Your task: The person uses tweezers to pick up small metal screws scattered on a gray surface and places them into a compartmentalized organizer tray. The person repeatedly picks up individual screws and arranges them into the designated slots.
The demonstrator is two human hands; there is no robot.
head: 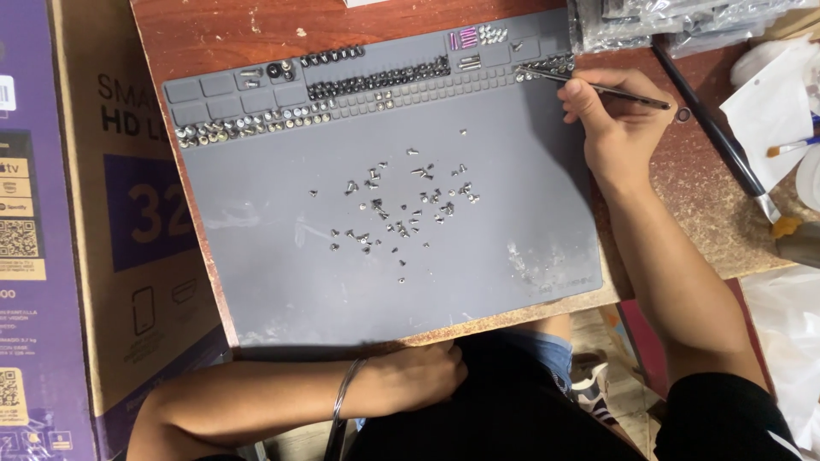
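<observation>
The tweezers (598, 87) are pinched between the thumb and fingers of the right hand (617, 115) near the far right corner of the grey mat (256, 273), their tips reaching left into a small compartment where a cluster of tiny screws (547, 67) lies; whether the tips actually grip one of them is too small to make out. The rear end of the tweezers juts out to the right past the knuckles, over bare wood. The left hand (418, 376) rests below the near edge of the worktop (196, 34), fingers curled loosely inward against the dark clothing of the lap, holding nothing that can be seen; its fingertips are hidden, and a thin bangle (346, 388) circles the wrist. In the middle of the mat, well apart from both hands, loose screws (401, 205) lie scattered, too small to tell one kind from another. Along the mat's far edge run rows of moulded compartments, with sorted screws (376, 83) lined up in them and a few purple pieces (461, 38) toward the far right. The mat covers most of the worn reddish-brown worktop, whose right part is scuffed pale. There a long dark-handled brush (709, 128) lies slanting, beside clear plastic bags (666, 21) cut off at the top and white paper (769, 102) cut off at the right. A purple and brown cardboard box (77, 222) stands against the worktop's left edge, partly out of view.
</observation>
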